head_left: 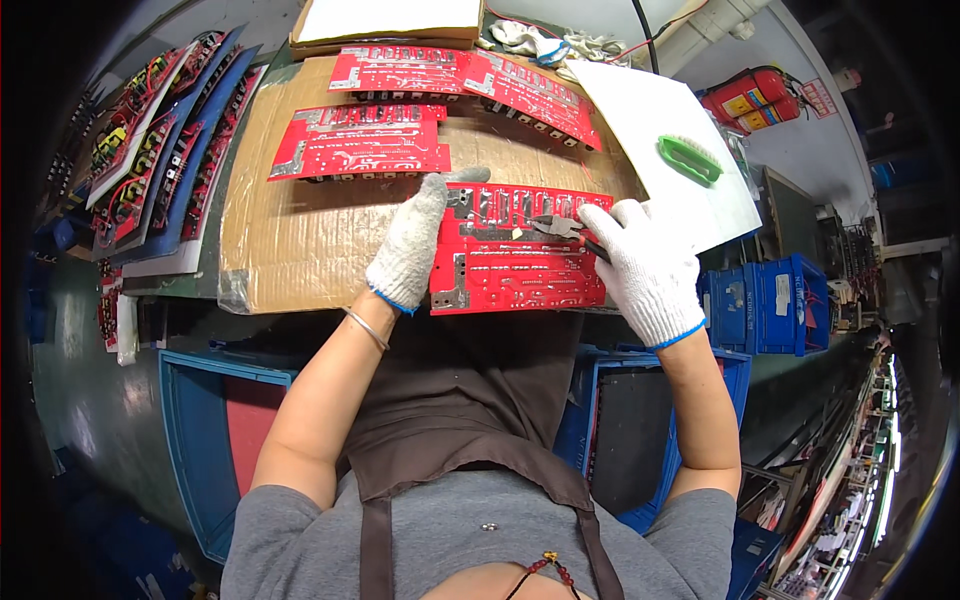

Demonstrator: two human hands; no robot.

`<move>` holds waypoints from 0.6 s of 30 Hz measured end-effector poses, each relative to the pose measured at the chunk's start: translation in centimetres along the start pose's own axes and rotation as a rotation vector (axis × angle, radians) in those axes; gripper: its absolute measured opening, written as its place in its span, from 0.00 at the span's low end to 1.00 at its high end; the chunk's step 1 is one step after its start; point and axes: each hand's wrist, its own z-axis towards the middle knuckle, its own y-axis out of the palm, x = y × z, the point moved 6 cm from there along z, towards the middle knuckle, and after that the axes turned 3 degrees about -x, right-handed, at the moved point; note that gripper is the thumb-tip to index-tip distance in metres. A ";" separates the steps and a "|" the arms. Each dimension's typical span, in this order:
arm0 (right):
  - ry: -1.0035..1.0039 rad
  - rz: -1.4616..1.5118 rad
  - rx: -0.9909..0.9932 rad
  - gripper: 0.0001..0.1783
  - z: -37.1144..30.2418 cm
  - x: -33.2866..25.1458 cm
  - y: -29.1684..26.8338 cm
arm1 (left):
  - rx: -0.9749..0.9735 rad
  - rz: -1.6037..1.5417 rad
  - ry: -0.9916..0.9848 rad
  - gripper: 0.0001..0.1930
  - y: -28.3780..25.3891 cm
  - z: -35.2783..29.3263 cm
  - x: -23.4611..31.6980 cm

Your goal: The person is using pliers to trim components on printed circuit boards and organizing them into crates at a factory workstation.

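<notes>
A red circuit board (525, 288) lies solder side up at the near edge of a cardboard sheet (285, 235). My left hand (412, 240), in a white knit glove, grips the board's left edge near its far corner. In my gloved right hand (645, 262) is a pair of cutting pliers (560, 227), jaws resting over the silvery strip across the board. A small pale scrap (517, 233) sits just left of the jaws. Beyond my hands lie more red boards: one at left (360, 142), one at the back (400, 72) and one at back right (535, 100).
A green brush (690, 160) rests on a white sheet (655, 110) to the right. Boards with components lean on blue dividers (210, 140) at left. Blue crates (185, 440) stand below the bench on both sides. White gloves (530, 40) and a shallow box (390, 20) are behind.
</notes>
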 end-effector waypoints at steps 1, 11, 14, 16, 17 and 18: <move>-0.001 0.000 0.000 0.31 0.0 -0.1 -0.1 | 0.001 0.000 0.000 0.35 0.0 0.0 0.0; 0.146 0.253 -0.004 0.21 -0.6 1.3 3.0 | -0.002 -0.031 -0.019 0.35 0.1 0.1 -0.1; 0.176 0.298 0.120 0.19 -0.2 2.3 2.4 | -0.009 -0.019 -0.005 0.35 -0.1 0.1 -0.2; 0.166 0.275 0.137 0.19 -0.1 2.2 1.7 | -0.014 -0.038 0.003 0.35 -0.2 0.1 -0.2; 0.165 0.268 0.118 0.20 -0.1 2.0 1.5 | -0.013 -0.036 -0.003 0.35 -0.2 0.0 -0.1; 0.163 0.262 0.100 0.20 -0.2 1.7 1.3 | -0.013 -0.035 -0.008 0.35 -0.2 0.0 -0.1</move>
